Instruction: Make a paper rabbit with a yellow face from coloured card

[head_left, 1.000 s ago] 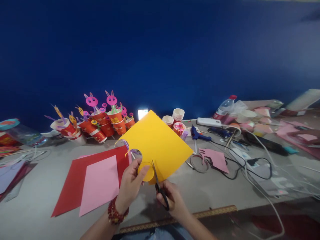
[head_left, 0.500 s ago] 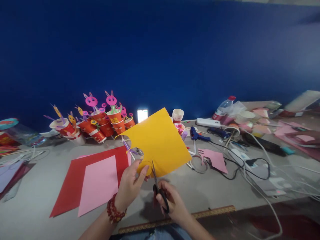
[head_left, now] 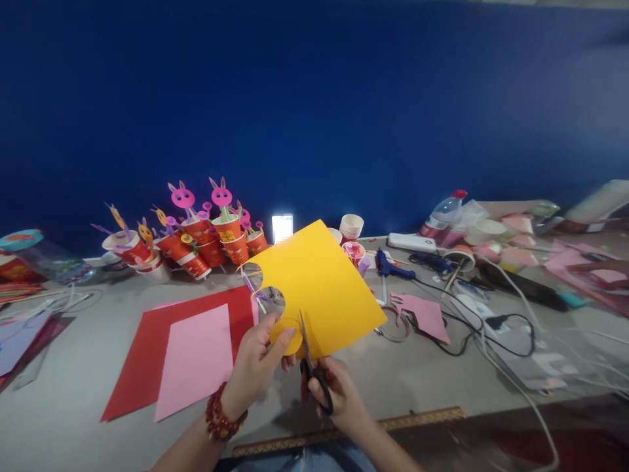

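Observation:
A sheet of yellow paper (head_left: 324,282) is raised above the table, tilted, with two rounded bites cut from its left edge. My left hand (head_left: 263,354) pinches its lower left part between thumb and fingers, beside a partly cut round piece (head_left: 289,334). In my right hand (head_left: 334,390) is a pair of scissors (head_left: 308,354) with black handles, fingers through the loops. Its blades point up and away from me and lie in the paper along the round piece's right side. Below and left of the yellow sheet lie red paper (head_left: 142,347) and pink paper (head_left: 196,364).
Red paper cups (head_left: 230,239) with pink rabbit figures stand along the wall at the back left. A lit phone screen (head_left: 282,228) is behind the sheet. To the right lie a blue glue gun (head_left: 393,267), cords, a pink scrap (head_left: 425,316) and a bottle (head_left: 445,213).
The scissor blades have cut further along the round piece, and the yellow sheet's right corner has swung right and down. My left hand keeps its hold.

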`<state>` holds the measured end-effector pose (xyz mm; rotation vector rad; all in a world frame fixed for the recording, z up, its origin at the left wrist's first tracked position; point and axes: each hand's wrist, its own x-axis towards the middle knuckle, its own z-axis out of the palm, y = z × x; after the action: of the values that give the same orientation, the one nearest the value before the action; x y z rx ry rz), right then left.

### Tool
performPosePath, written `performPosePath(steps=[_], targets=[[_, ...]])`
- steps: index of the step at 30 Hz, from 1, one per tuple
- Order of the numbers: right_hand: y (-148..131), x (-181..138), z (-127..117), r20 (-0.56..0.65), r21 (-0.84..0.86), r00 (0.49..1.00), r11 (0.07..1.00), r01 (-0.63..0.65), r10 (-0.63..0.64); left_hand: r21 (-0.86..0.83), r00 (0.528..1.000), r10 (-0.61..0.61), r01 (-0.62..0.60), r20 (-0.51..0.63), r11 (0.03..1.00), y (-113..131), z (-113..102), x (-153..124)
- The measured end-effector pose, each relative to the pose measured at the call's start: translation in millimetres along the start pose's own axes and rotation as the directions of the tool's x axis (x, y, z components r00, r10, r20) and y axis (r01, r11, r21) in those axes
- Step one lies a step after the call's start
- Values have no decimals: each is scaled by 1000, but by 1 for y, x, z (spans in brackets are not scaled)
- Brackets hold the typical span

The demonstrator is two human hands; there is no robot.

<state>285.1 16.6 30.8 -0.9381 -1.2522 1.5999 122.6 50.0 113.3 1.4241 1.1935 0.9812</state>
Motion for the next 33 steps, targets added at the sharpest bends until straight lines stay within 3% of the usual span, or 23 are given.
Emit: performPosePath(steps=[14, 24, 33], targets=[[6, 1, 0, -16, -42, 1000, 999, -17, 17, 16, 1000, -5, 5, -5, 1000, -1, 0, 0], [8, 9, 4, -4, -80, 995, 992, 100, -101, -24, 1000, -7, 7, -6, 1000, -9, -9, 0], [6, 9, 7, 30, -37, 1000, 999, 4, -3, -35, 1000, 3, -4, -14, 999, -11, -15, 3]])
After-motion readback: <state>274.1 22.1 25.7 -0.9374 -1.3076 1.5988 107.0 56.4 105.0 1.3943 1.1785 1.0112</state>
